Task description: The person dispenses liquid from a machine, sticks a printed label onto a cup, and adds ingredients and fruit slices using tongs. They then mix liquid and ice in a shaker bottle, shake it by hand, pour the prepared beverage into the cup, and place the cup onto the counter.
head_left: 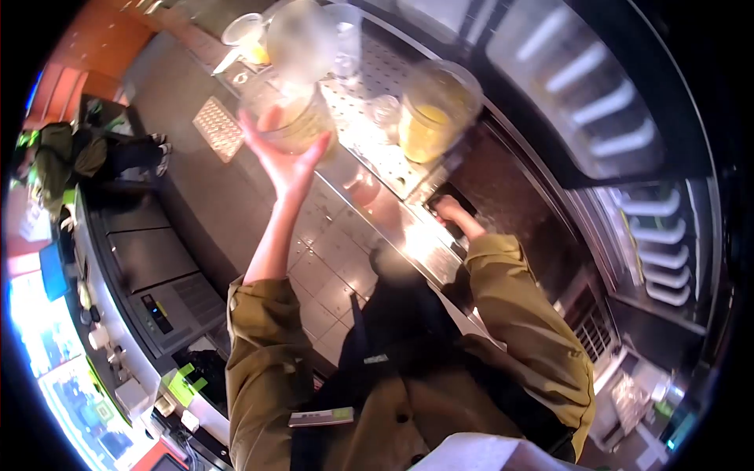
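Sleeves (265, 345): olive-brown, lower middle of the frame, left and right;
Badge (320, 417): white with a green end, bottom middle;
Tub (302, 132): clear with a pale yellowish tinge, upper middle;
Jug (428, 129): clear, bright yellow inside, upper middle, farther right;
Tray (381, 63): silvery with rows of dark dots, top middle;
Mat (220, 129): tan with pale dots, upper left;
Tiles (323, 228): grey-brown with darker lines, centre;
Panels (102, 39): orange, top left

Head camera: we look forward and down past our own chest (400, 432).
Desk (428, 245): near us, from above.
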A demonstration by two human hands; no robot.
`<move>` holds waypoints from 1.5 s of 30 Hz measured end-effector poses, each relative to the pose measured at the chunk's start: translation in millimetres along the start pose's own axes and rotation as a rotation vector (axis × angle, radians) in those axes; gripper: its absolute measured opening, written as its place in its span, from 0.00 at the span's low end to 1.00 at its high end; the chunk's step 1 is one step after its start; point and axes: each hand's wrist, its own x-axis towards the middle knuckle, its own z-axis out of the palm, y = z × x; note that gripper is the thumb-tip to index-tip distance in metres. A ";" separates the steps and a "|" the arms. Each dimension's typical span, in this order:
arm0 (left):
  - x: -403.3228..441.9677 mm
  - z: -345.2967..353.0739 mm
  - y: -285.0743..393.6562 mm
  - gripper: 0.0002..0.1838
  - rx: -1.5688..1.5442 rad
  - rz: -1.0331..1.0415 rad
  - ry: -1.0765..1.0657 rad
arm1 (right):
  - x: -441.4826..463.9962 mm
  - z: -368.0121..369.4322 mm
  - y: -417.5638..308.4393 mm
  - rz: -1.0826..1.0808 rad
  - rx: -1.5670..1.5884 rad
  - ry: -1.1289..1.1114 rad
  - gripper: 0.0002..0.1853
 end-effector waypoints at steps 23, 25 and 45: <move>8.6 25.4 112.9 0.55 -0.001 0.460 -0.276 | -171.7 -91.5 173.9 0.369 -0.177 0.416 0.14; 10.0 59.3 150.7 0.51 0.165 0.510 -0.365 | -121.8 -79.1 196.3 0.365 -0.635 0.574 0.15; 104.5 115.5 112.0 0.51 0.116 0.640 -0.750 | -121.4 -68.6 206.8 -0.281 -0.011 0.209 0.13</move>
